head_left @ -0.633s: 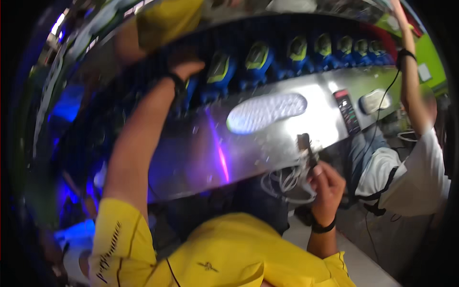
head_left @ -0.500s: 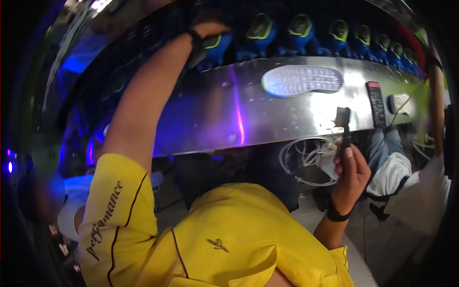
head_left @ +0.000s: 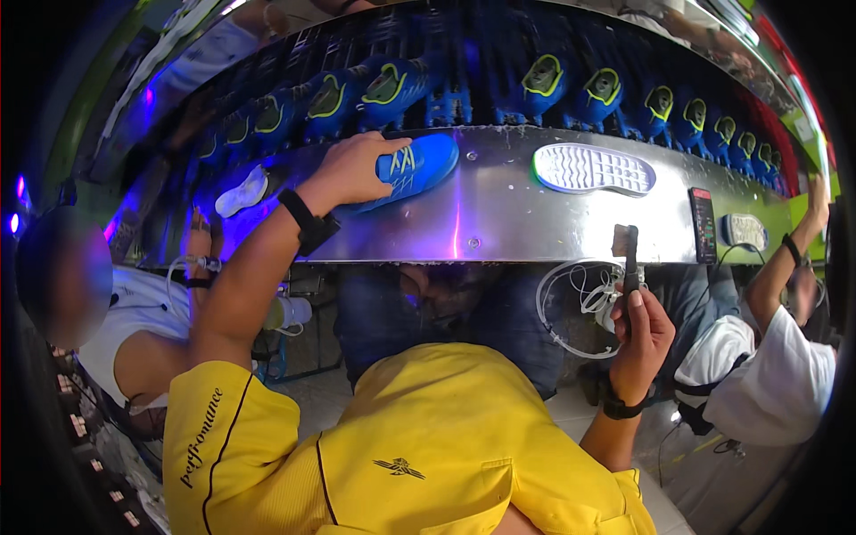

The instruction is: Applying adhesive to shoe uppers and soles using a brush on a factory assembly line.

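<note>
My left hand [head_left: 355, 169] is closed around the heel end of a blue shoe [head_left: 432, 160] with pale laces. The shoe lies over the metal ledge [head_left: 508, 223], toe pointing right; whether it touches the ledge I cannot tell. In my right hand [head_left: 644, 328], a small dark brush [head_left: 632, 254] is gripped by its handle, head up, at the ledge's front edge. A white shoe sole [head_left: 593, 169], tread upward with a green tip, rests on the ledge between the shoe and the brush.
Behind the ledge runs a row of blue shoes [head_left: 542, 80] with yellow-green collars. On the right lie a dark handheld device [head_left: 703, 223] and another sole [head_left: 744, 230]; a third sole [head_left: 241, 192] is at left. White tubing [head_left: 571, 312] hangs in front. People work on both sides.
My left hand has come back from the shoe row to the ledge, bringing a blue shoe. A gap now shows in the row. My right hand still holds the brush up, slightly lower.
</note>
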Tool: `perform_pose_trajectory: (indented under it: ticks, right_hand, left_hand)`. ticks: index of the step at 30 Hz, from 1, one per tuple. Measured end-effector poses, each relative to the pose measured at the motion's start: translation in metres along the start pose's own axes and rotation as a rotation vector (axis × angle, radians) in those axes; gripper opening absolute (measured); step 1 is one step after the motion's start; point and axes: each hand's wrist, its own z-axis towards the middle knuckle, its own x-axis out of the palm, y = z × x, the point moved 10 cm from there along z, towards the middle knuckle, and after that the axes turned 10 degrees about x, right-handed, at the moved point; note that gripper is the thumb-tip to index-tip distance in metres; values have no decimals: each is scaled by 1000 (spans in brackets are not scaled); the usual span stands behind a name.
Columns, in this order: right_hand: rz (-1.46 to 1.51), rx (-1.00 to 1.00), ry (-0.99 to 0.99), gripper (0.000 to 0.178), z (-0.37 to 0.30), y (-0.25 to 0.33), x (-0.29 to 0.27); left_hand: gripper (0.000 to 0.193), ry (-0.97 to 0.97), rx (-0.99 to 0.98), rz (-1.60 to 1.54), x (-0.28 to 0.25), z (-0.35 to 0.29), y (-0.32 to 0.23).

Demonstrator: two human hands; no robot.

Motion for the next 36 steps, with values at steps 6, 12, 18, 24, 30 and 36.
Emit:
perform_pose_trajectory:
  ticks: [6, 12, 18, 24, 30, 36]
  right_hand:
    - [-20, -6, 96, 23, -8, 10, 29]
    - [-17, -28, 130, 22, -20, 13, 47]
    - [-72, 22, 128, 22, -29, 7, 65]
    - [-94, 73, 247, 23, -30, 0, 103]
    - [-260, 57, 275, 24, -23, 5, 149]
    - [-457, -58, 272, 26, -2, -4, 190]
  left_hand:
    - [81, -38, 48, 44, 8, -50, -41]
    - [80, 14, 151, -111, 21, -115, -98]
    - [79, -176, -31, -719, 16, -152, -58]
    - [65, -316, -196, -1917, 29, -160, -32]
    - [71, -484, -76, -1679, -1, -140, -16]
    - [83, -595, -1, -1016, -56, -133, -7]
